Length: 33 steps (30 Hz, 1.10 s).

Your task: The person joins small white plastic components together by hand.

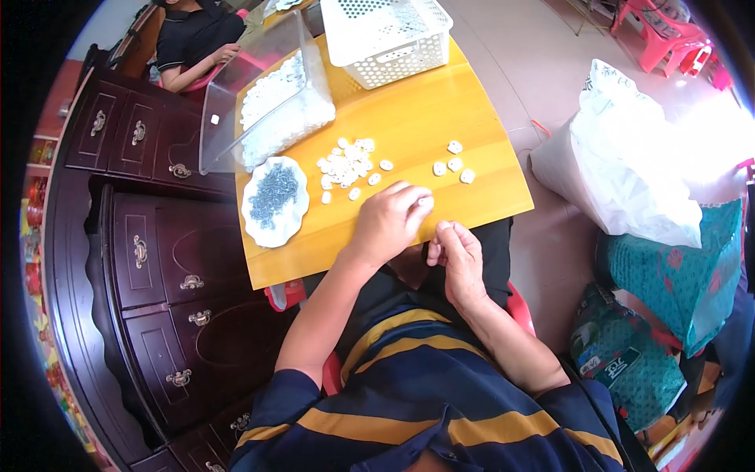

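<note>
My left hand [387, 222] is over the table's near edge, thumb and forefinger pinching a small white plastic piece [425, 202]. Just to its right and nearer to me, my right hand [458, 258] is closed with thumb and finger pressed together. Whatever it may hold is too small to make out. Beyond my left hand lies a loose heap of similar white pieces [346, 163], with a few scattered beside it. Several more white pieces [454, 164] sit apart on the right. A white scalloped dish [257, 229] at the table's left holds small dark metal parts [273, 191].
A clear plastic bin [222, 140] full of white pieces leans at the back left; a white perforated basket [405, 67] stands behind. Dark wooden drawers [157, 236] line the left. White [621, 157] and teal bags [676, 267] stand right. Another person [197, 39] sits at the far left.
</note>
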### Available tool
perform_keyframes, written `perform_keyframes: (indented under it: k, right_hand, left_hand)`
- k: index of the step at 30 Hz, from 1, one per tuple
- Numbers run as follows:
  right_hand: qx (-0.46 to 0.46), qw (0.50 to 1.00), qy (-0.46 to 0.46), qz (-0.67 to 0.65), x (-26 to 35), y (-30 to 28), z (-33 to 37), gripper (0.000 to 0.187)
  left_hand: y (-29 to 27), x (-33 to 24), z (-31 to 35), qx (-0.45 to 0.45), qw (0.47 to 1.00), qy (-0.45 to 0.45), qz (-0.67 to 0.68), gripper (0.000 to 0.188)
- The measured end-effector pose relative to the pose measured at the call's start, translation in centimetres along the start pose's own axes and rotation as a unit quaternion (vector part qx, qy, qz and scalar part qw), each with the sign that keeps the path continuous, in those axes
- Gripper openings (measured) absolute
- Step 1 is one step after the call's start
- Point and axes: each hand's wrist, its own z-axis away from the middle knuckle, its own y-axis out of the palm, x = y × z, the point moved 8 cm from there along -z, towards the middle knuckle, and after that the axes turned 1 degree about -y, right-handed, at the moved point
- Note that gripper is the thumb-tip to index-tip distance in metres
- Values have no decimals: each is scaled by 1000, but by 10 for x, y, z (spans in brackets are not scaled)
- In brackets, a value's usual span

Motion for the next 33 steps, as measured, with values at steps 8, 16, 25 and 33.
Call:
perform_keyframes:
  k: [8, 16, 25, 33]
  right_hand:
    - [-21, 998, -35, -54, 12, -1, -3, 27]
    - [-6, 999, -25, -36, 7, 2, -4, 28]
    - [16, 999, -32, 14, 7, 11, -1, 30]
    - [34, 988, -117, 98, 21, 20, 5, 31]
  left_hand:
    - [10, -7, -14, -14, 999, 21, -30, 24]
    - [-60, 67, 32, -115, 988, -90, -51, 21]
    - [-76, 93, 45, -141, 972, -95, -160, 19]
    - [-74, 90, 48, -161, 972, -91, -144, 12]
